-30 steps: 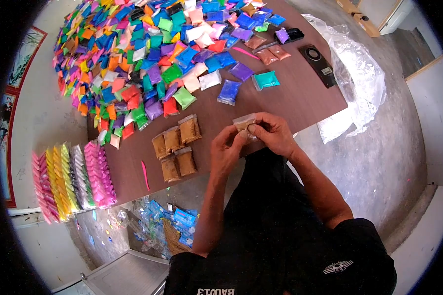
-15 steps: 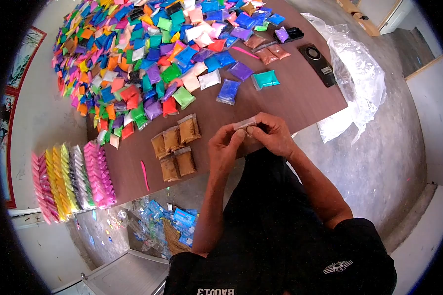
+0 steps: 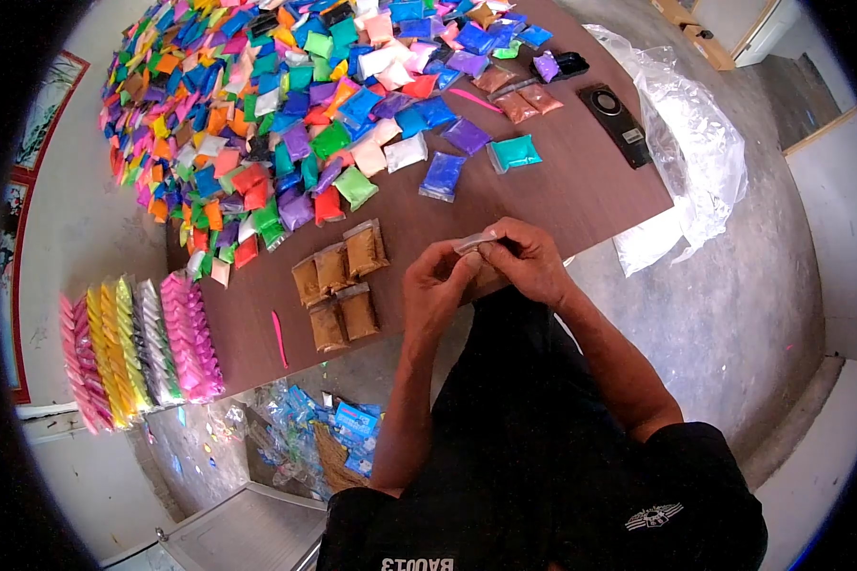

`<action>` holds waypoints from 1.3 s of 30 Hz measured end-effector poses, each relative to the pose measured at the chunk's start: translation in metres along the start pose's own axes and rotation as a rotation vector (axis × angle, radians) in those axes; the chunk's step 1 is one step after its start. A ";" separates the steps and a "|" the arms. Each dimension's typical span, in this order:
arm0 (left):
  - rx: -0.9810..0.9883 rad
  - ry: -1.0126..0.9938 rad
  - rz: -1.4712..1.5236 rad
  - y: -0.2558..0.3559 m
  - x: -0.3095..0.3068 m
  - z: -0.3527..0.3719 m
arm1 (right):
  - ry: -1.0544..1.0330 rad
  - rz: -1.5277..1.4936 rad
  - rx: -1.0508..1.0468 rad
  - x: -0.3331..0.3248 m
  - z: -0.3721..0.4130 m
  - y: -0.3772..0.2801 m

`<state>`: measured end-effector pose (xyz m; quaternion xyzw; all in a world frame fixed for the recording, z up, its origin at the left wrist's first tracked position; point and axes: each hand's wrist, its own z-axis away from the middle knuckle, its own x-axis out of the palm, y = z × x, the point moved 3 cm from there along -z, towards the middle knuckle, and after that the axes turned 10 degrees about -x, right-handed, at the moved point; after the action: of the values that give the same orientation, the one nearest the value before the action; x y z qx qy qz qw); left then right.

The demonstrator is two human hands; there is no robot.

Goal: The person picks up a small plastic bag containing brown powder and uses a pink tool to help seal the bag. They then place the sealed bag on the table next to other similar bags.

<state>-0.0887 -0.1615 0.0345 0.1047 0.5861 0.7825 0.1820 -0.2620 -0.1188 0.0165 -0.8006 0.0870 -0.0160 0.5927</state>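
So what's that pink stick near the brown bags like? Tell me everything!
The pink stick is bright, long and thin, slightly bent, and looks like smooth plastic. It seems narrower toward one end. It lies flat and looks whole, on the brown table, between the pink packs and the brown bags. Only the table seems to touch it.

Black short-sleeved shirt point(image 3: 543, 504) here, with a small white winged-looking logo point(image 3: 653, 517) on one side and white lettering point(image 3: 419, 564) along the bottom edge of the view, plus black pants point(image 3: 505, 371). Both hands are bare, btw.
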 end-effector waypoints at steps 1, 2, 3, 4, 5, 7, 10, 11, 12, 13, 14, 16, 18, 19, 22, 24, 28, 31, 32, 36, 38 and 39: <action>0.020 -0.021 0.016 0.003 0.003 0.000 | 0.020 -0.018 -0.026 0.000 0.000 -0.001; 0.039 -0.042 0.032 0.005 0.005 0.001 | 0.041 -0.035 -0.052 0.000 0.000 -0.002; 0.039 -0.042 0.032 0.004 0.005 0.000 | 0.041 -0.035 -0.052 0.000 0.000 -0.002; 0.027 -0.048 0.031 0.001 0.004 -0.002 | 0.024 -0.020 -0.041 -0.001 0.000 -0.002; 0.015 -0.054 0.030 -0.003 0.003 -0.003 | 0.007 -0.006 -0.031 -0.001 0.000 -0.002; 0.026 -0.066 0.044 -0.006 0.001 -0.004 | 0.003 -0.001 -0.017 0.000 -0.001 -0.007; 0.036 -0.082 0.047 -0.012 -0.003 -0.006 | -0.011 0.003 -0.001 0.000 -0.003 -0.007; 0.034 -0.087 0.038 -0.015 -0.003 -0.006 | -0.021 0.002 0.001 0.000 -0.003 -0.005; 0.035 -0.088 0.037 -0.012 -0.003 -0.005 | -0.020 0.002 0.000 -0.001 -0.002 -0.005; 0.024 -0.085 0.012 -0.009 -0.002 -0.004 | -0.017 0.008 -0.017 -0.001 -0.002 -0.004; 0.013 -0.082 -0.014 -0.006 -0.001 -0.002 | -0.013 0.013 -0.034 -0.002 -0.002 -0.004; -0.026 -0.056 0.009 -0.001 0.001 -0.001 | 0.001 -0.014 -0.042 0.000 -0.002 -0.002; -0.065 -0.029 0.032 -0.003 0.000 -0.002 | 0.016 -0.040 -0.049 0.000 -0.001 -0.001; -0.029 -0.035 0.027 -0.007 -0.003 -0.003 | 0.006 -0.019 -0.048 0.000 -0.001 -0.002; 0.017 -0.050 0.029 -0.011 -0.006 -0.005 | -0.009 0.009 -0.050 0.000 -0.001 -0.003; 0.030 -0.060 0.034 -0.012 -0.007 -0.006 | -0.013 0.014 -0.058 0.000 -0.001 -0.005; 0.035 -0.039 0.040 -0.012 -0.003 -0.004 | 0.012 0.021 -0.051 0.000 0.001 -0.001; -0.009 -0.030 0.031 0.001 0.002 0.002 | 0.054 -0.001 -0.084 0.001 0.001 0.000; -0.052 -0.024 0.031 0.006 0.004 0.004 | 0.078 -0.013 -0.087 0.001 0.003 0.000; -0.002 -0.055 -0.048 -0.003 0.002 0.000 | 0.099 -0.037 -0.130 0.000 0.003 0.000; -0.024 -0.087 0.009 -0.007 0.000 0.000 | 0.060 -0.062 -0.129 -0.001 0.003 -0.002; -0.023 -0.090 -0.003 -0.009 -0.001 -0.001 | 0.069 -0.068 -0.133 -0.002 0.003 -0.004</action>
<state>-0.0870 -0.1603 0.0253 0.1368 0.5685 0.7835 0.2104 -0.2633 -0.1144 0.0192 -0.8396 0.0809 -0.0581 0.5340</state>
